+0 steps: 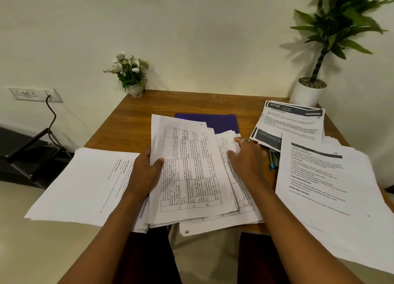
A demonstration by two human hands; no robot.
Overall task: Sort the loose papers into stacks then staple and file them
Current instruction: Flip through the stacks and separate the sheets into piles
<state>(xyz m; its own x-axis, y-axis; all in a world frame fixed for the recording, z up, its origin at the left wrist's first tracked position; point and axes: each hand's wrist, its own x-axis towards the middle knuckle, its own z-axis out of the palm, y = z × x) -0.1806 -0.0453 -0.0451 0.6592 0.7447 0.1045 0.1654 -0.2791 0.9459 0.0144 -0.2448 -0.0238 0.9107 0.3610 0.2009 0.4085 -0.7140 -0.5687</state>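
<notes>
Papers with tables (189,173) sit pinched in the left hand's (147,173) fingers (158,161), probably to gather matching sheets. The right hand's (247,158) fingers (231,153) lie spread, gripping nothing, on loose sheets (241,190) beside them. Other stacks (332,177) flank them on the counter (138,111).

Setting: a small office or study corner. Indicators: a wooden desk (136,113) against a plain wall, covered with printed papers (326,177), a purple folder (221,121), a wall socket (35,94), two potted plants (310,92).
</notes>
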